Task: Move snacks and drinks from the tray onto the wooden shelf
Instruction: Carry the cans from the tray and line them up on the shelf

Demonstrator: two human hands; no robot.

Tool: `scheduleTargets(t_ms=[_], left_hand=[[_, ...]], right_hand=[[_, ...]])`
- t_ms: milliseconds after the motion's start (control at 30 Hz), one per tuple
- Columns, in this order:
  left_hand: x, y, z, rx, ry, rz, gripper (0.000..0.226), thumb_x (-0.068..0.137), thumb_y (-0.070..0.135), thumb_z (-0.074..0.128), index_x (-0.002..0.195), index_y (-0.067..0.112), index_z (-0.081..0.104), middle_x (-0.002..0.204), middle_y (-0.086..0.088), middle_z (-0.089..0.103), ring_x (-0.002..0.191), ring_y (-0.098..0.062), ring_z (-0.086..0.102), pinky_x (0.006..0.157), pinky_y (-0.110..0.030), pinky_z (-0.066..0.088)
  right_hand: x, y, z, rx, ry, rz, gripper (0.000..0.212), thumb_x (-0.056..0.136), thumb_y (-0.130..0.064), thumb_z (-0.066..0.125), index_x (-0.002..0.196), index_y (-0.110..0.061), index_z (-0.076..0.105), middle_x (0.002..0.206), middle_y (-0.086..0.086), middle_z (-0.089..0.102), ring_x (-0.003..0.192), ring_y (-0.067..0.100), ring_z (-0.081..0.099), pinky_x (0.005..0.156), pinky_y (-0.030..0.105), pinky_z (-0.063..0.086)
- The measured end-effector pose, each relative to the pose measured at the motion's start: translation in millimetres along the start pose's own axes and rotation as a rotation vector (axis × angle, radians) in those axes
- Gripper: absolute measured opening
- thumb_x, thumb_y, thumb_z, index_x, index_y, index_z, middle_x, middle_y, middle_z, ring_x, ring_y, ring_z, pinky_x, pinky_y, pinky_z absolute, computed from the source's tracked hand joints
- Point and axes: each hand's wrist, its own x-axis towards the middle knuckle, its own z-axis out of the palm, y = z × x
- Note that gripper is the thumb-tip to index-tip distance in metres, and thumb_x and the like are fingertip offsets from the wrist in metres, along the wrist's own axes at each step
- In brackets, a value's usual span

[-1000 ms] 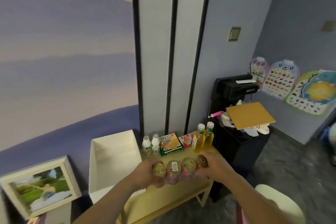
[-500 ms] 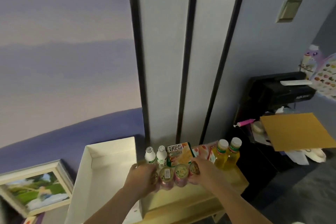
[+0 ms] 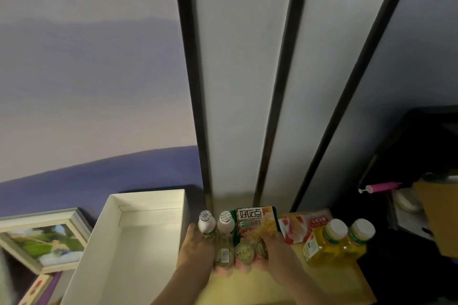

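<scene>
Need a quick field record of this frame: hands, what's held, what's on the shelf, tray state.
left hand: grips the left end of the row of small cups
right hand: grips the right end of the same row
cups position: low over the wooden shelf, in front of the white bottles; contact with the shelf not clear
white bottles: two, upright, at the back left
green snack pack: behind the cups
pink snack pack: right of the green one
yellow drink bottles: two, at the right
white tray: left of the shelf, visible part holds nothing
</scene>
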Motion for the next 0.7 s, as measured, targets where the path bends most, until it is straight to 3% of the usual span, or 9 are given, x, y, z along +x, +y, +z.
scheduleTargets(t_ms=[333, 533, 700], left_hand=[[19, 15, 25, 0.059, 0.001, 0.002, 0.039, 0.095, 0.015, 0.041, 0.132, 0.005, 0.047, 0.138, -0.018, 0.049, 0.140, -0.038, 0.022, 0.118, -0.050, -0.001], [20, 17, 33, 0.039, 0.038, -0.003, 0.046, 0.093, 0.017, 0.045, 0.139, 0.010, 0.042, 0.144, -0.015, 0.043, 0.142, -0.037, 0.018, 0.117, -0.053, -0.002], [5, 10, 27, -0.021, 0.071, -0.001, 0.054, 0.092, 0.027, 0.049, 0.140, 0.007, 0.036, 0.144, -0.018, 0.041, 0.142, -0.038, 0.020, 0.118, -0.055, -0.007]], right_hand=[[12, 11, 22, -0.047, -0.062, 0.060, 0.062, 0.080, -0.032, 0.070, 0.135, -0.028, 0.041, 0.131, 0.002, 0.039, 0.111, 0.020, 0.058, 0.092, 0.032, 0.049], [9, 12, 29, 0.006, 0.015, 0.069, 0.060, 0.085, -0.030, 0.065, 0.137, -0.024, 0.036, 0.133, 0.001, 0.040, 0.114, 0.017, 0.056, 0.093, 0.028, 0.047], [-13, 16, 19, 0.062, 0.120, 0.088, 0.072, 0.085, -0.045, 0.064, 0.145, -0.026, 0.030, 0.139, -0.002, 0.041, 0.120, 0.013, 0.053, 0.092, 0.024, 0.047]])
